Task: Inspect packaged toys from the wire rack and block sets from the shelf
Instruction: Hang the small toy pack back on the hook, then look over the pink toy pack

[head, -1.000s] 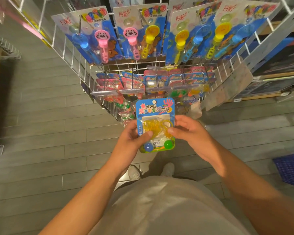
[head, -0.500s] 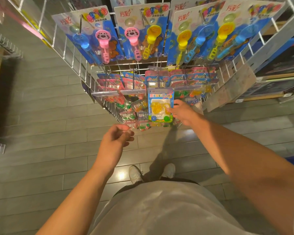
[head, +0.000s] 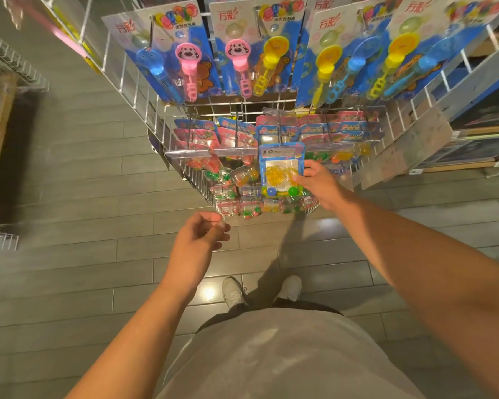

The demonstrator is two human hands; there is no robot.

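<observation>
Floorboards lie below; right hand (head: 319, 184) pinches toy pack (head: 281, 171)'s edge, left hand (head: 198, 240) loosely curled.

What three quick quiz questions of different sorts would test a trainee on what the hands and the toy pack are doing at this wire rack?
1. True or false: the left hand holds the blue toy pack.
2. Which hand pinches the pack's edge? A) left B) right C) both
3. Fill in: the pack is held up against the wire ____.

Key: 1 false, it hangs free with loosely curled fingers. 2 B, the right hand. 3 rack, in front of its lower row of hanging packs.
</observation>
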